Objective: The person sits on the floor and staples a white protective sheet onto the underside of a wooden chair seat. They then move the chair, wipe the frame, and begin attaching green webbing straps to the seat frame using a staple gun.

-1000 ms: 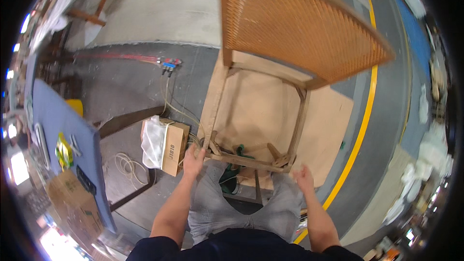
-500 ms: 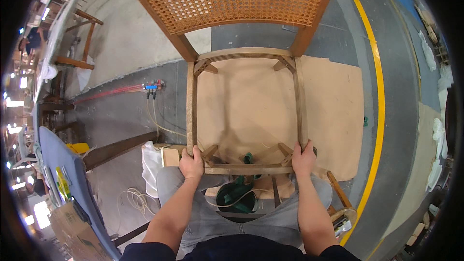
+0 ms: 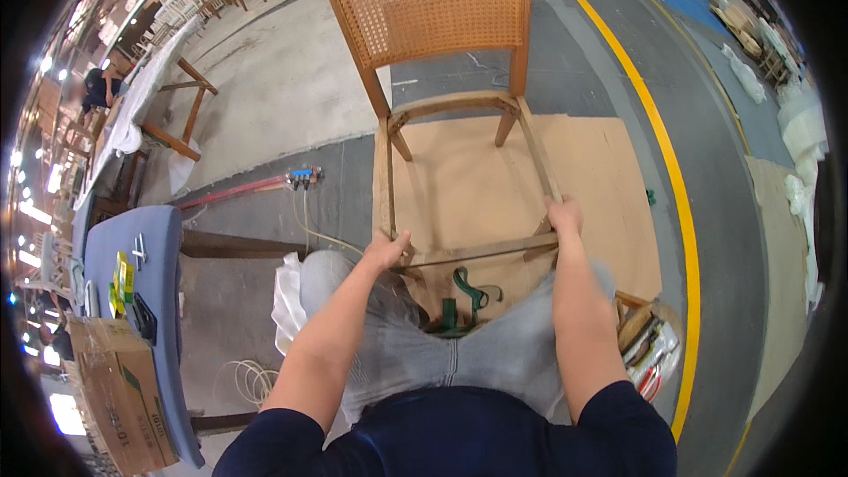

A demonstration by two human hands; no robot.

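Note:
In front of me stands a wooden chair with a woven cane back (image 3: pixel 446 9) and a seat frame (image 3: pixel 383 181) with no seat in it. My left hand (image 3: pixel 387 251) is closed round its near left corner. The near right corner is gripped by my right hand (image 3: pixel 564 215), with the fingers wrapped over the side rail. Through the frame I see a brown cardboard sheet (image 3: pixel 614 203) on the floor under the chair. Green strapping (image 3: pixel 478 298) lies between my knees, below the front rail.
To my left, a blue padded chair (image 3: pixel 159 296) bears small tools, with a cardboard box (image 3: pixel 124 393) by it. A hose with a blue fitting (image 3: pixel 305 178) crosses the floor. Tools (image 3: pixel 652 355) sit by my right knee. A person (image 3: pixel 102 87) is far left.
The chair has tipped away from me, its back now farther off and lower. Both hands have kept hold of the front corners and moved up in view with the frame.

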